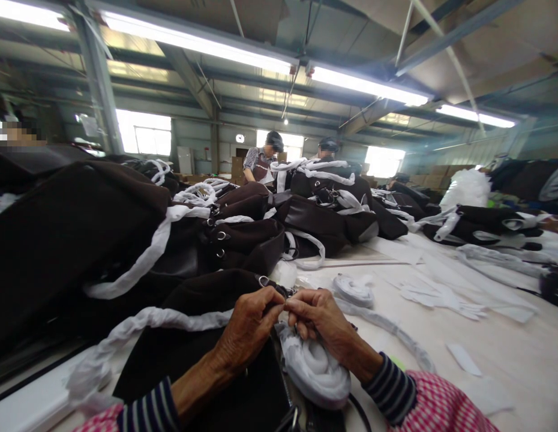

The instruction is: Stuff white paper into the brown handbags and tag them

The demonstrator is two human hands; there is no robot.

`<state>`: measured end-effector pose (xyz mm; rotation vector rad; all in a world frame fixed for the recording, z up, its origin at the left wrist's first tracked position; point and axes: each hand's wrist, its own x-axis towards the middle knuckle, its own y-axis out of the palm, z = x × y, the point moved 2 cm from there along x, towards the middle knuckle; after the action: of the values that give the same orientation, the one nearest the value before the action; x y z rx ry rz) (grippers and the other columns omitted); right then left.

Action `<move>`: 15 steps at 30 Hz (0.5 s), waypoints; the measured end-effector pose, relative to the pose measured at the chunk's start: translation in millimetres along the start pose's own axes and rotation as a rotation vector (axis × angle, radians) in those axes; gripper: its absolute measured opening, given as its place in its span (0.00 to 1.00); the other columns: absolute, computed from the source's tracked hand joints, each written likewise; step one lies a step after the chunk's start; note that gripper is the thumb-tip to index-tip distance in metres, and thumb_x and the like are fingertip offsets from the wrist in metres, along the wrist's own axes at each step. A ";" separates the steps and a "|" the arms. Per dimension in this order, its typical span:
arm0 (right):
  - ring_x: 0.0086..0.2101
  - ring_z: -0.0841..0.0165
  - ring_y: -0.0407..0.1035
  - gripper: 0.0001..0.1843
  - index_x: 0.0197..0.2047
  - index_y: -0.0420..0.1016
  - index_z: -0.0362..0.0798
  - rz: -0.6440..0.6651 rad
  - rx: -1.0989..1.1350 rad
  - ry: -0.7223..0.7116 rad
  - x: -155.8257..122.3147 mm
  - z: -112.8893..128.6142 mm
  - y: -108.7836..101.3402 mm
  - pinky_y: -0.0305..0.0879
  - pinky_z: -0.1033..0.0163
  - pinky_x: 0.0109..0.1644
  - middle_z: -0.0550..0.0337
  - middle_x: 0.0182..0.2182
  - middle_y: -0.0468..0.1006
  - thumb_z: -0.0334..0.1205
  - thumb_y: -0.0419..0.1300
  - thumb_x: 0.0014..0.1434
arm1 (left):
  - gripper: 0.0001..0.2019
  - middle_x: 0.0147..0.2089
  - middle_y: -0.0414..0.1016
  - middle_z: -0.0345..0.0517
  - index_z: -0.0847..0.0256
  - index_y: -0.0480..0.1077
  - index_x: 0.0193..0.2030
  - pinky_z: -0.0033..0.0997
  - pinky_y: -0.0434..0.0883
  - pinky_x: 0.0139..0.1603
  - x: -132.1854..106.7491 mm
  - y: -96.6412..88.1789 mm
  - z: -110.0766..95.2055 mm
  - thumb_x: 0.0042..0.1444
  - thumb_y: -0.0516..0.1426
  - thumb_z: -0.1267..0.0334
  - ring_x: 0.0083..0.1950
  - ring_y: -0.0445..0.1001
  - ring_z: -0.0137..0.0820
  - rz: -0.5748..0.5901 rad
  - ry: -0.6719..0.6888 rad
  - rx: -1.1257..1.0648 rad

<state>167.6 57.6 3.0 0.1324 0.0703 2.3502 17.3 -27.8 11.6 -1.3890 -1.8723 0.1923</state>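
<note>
Both hands meet over a dark brown bag (198, 354) that lies on the table before me. My left hand (252, 318) pinches thumb and forefinger at a small metal clasp (288, 292) by the bag's edge. My right hand (317, 312) pinches at the same spot, its fingertips nearly touching the left ones. Whatever the fingertips hold is too small to make out. Under my right hand is a coiled strap (317, 372) wrapped in white paper. A paper-wrapped handle (171, 318) runs across the bag to the left. A metal ring (263, 281) shows just above my left hand.
Dark bags (243, 240) with wrapped handles are heaped behind and to the left. On the right of the table (522, 360) lie a white glove (441, 294), paper sheets (481, 279) and another wrapped coil (353, 290). Co-workers (263, 159) stand beyond the heap.
</note>
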 end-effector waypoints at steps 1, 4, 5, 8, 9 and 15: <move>0.15 0.79 0.61 0.21 0.27 0.77 0.42 -0.004 -0.014 -0.002 0.1 0.2 0.4 0.46 0.72 0.17 0.59 0.22 0.78 0.53 0.71 0.53 | 0.09 0.32 0.76 0.41 0.61 0.74 0.34 0.29 0.65 0.38 -0.2 0.0 -0.2 0.64 0.55 0.65 0.34 0.74 0.31 0.002 -0.006 -0.002; 0.14 0.80 0.60 0.21 0.27 0.77 0.42 -0.018 -0.041 -0.001 0.7 -0.5 1.3 0.47 0.72 0.17 0.60 0.21 0.77 0.53 0.71 0.53 | 0.09 0.32 0.75 0.40 0.61 0.73 0.34 0.30 0.64 0.38 -1.0 -0.1 -1.2 0.64 0.55 0.64 0.34 0.73 0.32 0.009 -0.032 -0.012; 0.14 0.80 0.60 0.21 0.27 0.76 0.42 -0.024 -0.047 0.003 1.0 -1.0 1.6 0.46 0.72 0.17 0.60 0.20 0.77 0.53 0.70 0.53 | 0.09 0.32 0.75 0.40 0.61 0.73 0.34 0.30 0.64 0.38 -1.2 -0.2 -1.7 0.64 0.54 0.63 0.34 0.73 0.32 0.006 -0.042 -0.014; 0.14 0.80 0.59 0.20 0.27 0.75 0.42 -0.038 -0.060 0.007 1.6 -2.0 2.7 0.45 0.72 0.18 0.61 0.20 0.76 0.52 0.69 0.54 | 0.09 0.31 0.74 0.40 0.60 0.71 0.34 0.31 0.63 0.38 -1.3 -0.7 -3.1 0.65 0.54 0.62 0.34 0.72 0.33 -0.012 -0.074 -0.019; 0.15 0.80 0.59 0.19 0.27 0.74 0.43 -0.041 -0.061 0.008 1.8 -2.1 3.3 0.45 0.72 0.18 0.62 0.20 0.76 0.51 0.69 0.54 | 0.09 0.31 0.74 0.39 0.60 0.71 0.34 0.31 0.63 0.38 -1.1 -0.9 -3.3 0.65 0.53 0.62 0.34 0.72 0.33 -0.017 -0.082 -0.022; 0.15 0.80 0.57 0.19 0.27 0.74 0.42 -0.049 -0.001 0.018 4.8 -1.2 8.8 0.44 0.72 0.20 0.61 0.19 0.75 0.52 0.70 0.51 | 0.10 0.29 0.73 0.38 0.59 0.70 0.33 0.30 0.63 0.36 1.9 -1.1 -2.3 0.65 0.53 0.61 0.32 0.71 0.32 -0.034 -0.120 -0.051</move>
<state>157.9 54.8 2.9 0.1082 0.0804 2.3027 17.9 -27.4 14.6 -1.4056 -2.0109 0.2163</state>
